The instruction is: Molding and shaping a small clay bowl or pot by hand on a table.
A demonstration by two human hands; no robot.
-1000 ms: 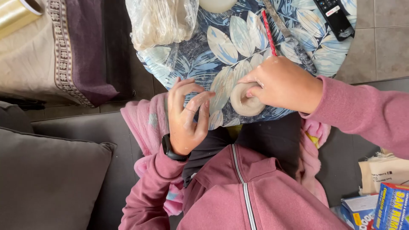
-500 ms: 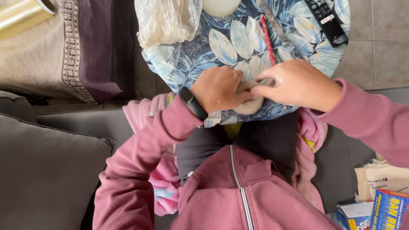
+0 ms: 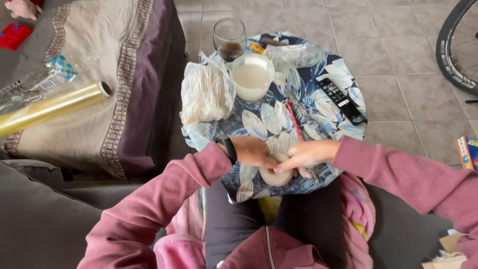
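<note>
A pale flat round of dough point(image 3: 275, 175) lies near the front edge of a small round table with a blue leaf-print cloth point(image 3: 259, 122). My left hand point(image 3: 255, 151), with a black wristband, rests on the dough's left side. My right hand point(image 3: 306, 154) presses its fingertips on the dough's right side. Both hands touch the dough from above; neither lifts it. A red stick point(image 3: 295, 119) lies on the cloth just beyond my hands.
A white bowl of pale liquid point(image 3: 252, 75), a glass point(image 3: 229, 37), a clear bag of white pieces point(image 3: 205, 92), a plastic bottle point(image 3: 296, 52) and a black remote point(image 3: 341, 99) stand on the table. A roll of clear film point(image 3: 50, 107) lies on the covered seat at left. A bicycle tyre point(image 3: 455, 47) is at far right.
The view has pulled back and shows the whole table. My left hand turned palm-down onto the dough, and both hands now press it flat on the cloth.
</note>
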